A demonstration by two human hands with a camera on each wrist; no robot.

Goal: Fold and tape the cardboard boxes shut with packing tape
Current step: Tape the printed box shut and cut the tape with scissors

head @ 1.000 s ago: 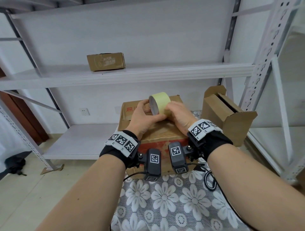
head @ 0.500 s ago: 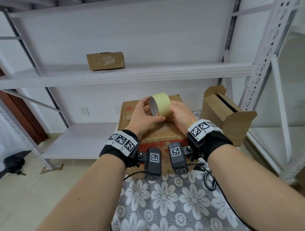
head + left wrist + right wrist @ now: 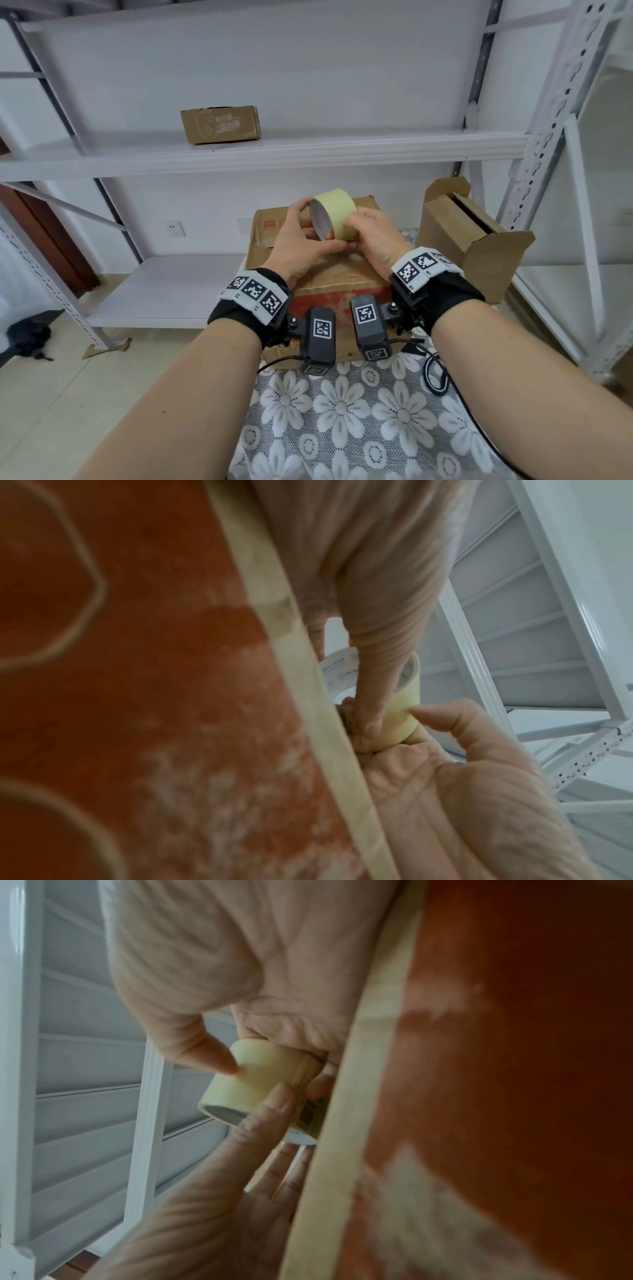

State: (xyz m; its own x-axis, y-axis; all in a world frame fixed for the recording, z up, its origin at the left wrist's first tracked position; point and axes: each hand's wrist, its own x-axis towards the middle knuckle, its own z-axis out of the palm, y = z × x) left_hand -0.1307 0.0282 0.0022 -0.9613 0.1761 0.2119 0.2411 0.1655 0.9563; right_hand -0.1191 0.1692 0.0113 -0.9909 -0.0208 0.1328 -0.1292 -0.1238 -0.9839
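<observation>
A pale yellow roll of packing tape is held up over a large closed cardboard box with a red front face. My left hand grips the roll's open left end, with its thumb under the rim. My right hand holds the roll's right side. In the left wrist view my left thumb lies across the tape roll. In the right wrist view my right thumb tip presses on the roll's outer face. Both wrists hang just in front of the box's red face.
A second cardboard box stands to the right with its top flaps open. A small closed box sits on the white metal shelf behind. The boxes rest on a surface covered with a flowered lace cloth. A shelf post rises at right.
The roll has tilted a little between my hands. Both hands stay where they were above the large box.
</observation>
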